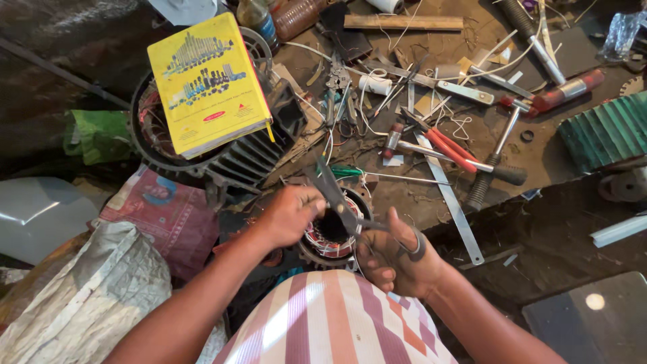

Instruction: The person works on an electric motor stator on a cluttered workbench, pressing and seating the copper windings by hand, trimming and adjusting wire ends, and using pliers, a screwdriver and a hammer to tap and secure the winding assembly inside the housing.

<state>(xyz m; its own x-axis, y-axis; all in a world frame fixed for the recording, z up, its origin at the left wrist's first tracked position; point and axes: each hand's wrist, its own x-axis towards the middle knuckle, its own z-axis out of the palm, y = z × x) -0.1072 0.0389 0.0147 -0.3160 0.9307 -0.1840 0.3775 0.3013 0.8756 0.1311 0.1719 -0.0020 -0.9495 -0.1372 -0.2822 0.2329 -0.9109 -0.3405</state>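
A small motor stator (331,232) with copper-red windings sits low in the middle, just above my knee. My left hand (291,214) rests on its left rim, fingers curled over the windings. My right hand (391,256) grips a pair of grey scissors (340,199) by the handle loops. The blades point up and left across the stator's opening. Part of the stator is hidden under both hands.
A yellow book (207,84) lies on a large finned motor housing (246,158) at upper left. Red-handled pliers (441,145), a hammer (495,158), a metal ruler (451,202), cord and loose tools litter the ground. A green ribbed block (606,131) stands right; sacks (87,296) lie left.
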